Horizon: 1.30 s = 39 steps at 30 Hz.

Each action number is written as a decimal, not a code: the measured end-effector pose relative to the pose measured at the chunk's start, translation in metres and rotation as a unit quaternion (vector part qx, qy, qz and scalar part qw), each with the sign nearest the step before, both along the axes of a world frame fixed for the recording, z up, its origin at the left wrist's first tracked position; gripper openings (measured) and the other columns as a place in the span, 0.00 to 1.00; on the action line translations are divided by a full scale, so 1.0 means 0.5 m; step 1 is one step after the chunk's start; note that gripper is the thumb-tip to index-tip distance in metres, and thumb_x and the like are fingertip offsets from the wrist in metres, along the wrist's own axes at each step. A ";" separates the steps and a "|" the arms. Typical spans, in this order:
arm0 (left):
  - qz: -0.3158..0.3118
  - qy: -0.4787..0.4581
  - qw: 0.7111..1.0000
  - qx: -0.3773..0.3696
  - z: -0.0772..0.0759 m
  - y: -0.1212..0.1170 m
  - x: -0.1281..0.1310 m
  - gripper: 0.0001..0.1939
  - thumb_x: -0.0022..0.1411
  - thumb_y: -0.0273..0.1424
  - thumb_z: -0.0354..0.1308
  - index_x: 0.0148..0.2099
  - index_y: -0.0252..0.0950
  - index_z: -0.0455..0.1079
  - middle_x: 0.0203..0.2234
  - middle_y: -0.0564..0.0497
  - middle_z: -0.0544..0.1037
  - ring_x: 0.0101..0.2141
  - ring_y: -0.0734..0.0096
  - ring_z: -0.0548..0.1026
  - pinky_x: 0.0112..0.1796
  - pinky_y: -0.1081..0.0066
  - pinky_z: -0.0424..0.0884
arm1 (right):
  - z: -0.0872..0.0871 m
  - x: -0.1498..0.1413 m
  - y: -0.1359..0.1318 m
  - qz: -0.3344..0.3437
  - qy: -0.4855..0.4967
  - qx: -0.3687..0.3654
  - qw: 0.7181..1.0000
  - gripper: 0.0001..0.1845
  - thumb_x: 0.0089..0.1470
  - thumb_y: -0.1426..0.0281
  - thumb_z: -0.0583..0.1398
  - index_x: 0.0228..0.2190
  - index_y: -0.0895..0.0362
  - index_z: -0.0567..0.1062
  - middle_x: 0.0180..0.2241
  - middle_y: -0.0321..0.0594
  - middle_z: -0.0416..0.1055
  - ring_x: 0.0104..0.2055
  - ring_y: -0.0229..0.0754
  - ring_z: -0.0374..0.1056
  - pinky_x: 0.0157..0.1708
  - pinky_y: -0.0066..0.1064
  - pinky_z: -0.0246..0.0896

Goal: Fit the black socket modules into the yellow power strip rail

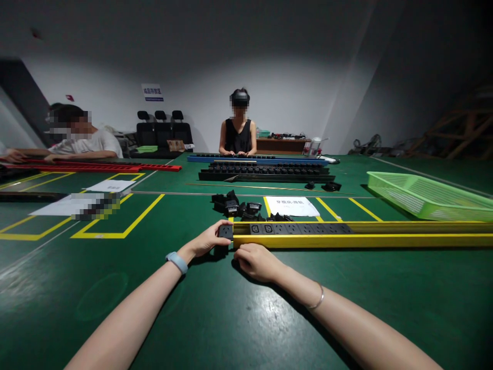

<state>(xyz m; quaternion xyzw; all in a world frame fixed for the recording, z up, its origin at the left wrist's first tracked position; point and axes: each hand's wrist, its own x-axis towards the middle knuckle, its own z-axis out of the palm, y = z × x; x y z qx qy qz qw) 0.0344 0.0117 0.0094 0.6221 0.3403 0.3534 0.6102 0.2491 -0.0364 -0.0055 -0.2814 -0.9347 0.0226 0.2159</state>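
At the open left end of a long yellow rail (331,240), my left hand (206,239) pinches a black socket module (226,232) between thumb and fingers. The module lines up with the channel and sits at its mouth; whether its edge is inside I cannot tell. Inside the rail lies a row of black socket modules (292,228). My right hand (257,261) is curled up close against the front wall of the rail near that end, and its fingertips are hidden. Just behind the rail end is a heap of loose black modules (233,203).
A green plastic basket (423,198) stands behind the rail on the right. Paper sheets (292,206) lie between yellow tape lines. Farther back are black and blue rails (265,176), with a person (239,134) behind them. Another person (92,146) handles red rails (115,167) at left.
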 end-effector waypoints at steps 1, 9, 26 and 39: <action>0.001 -0.003 1.000 0.004 -0.002 0.000 0.002 0.33 0.45 0.28 0.68 0.54 0.39 0.61 0.46 0.47 0.72 0.46 0.63 0.71 0.45 0.67 0.67 | 0.000 0.000 0.000 -0.001 0.000 0.001 1.000 0.07 0.56 0.76 0.54 0.34 0.57 0.72 0.30 0.39 0.70 0.32 0.37 0.64 0.34 0.27 0.56; 0.022 0.029 0.998 0.056 -0.007 -0.003 0.009 0.33 0.44 0.32 0.70 0.51 0.38 0.61 0.45 0.48 0.72 0.45 0.62 0.71 0.47 0.65 0.66 | -0.005 -0.001 0.001 -0.005 0.007 0.008 1.000 0.06 0.56 0.76 0.54 0.33 0.57 0.71 0.30 0.39 0.70 0.31 0.38 0.64 0.34 0.27 0.57; 0.052 0.109 0.987 0.106 0.004 -0.007 0.015 0.29 0.46 0.35 0.68 0.50 0.36 0.64 0.41 0.49 0.72 0.41 0.65 0.71 0.44 0.66 0.66 | -0.007 0.000 0.004 -0.002 0.003 0.012 1.000 0.05 0.56 0.75 0.54 0.32 0.57 0.71 0.30 0.39 0.71 0.31 0.38 0.64 0.34 0.27 0.57; 0.011 0.074 0.994 0.082 0.004 -0.006 0.008 0.30 0.46 0.34 0.68 0.51 0.37 0.63 0.42 0.50 0.72 0.41 0.65 0.71 0.42 0.67 0.65 | -0.003 0.001 0.002 -0.002 0.001 0.002 1.000 0.06 0.55 0.76 0.55 0.33 0.57 0.71 0.29 0.39 0.70 0.31 0.38 0.64 0.34 0.27 0.56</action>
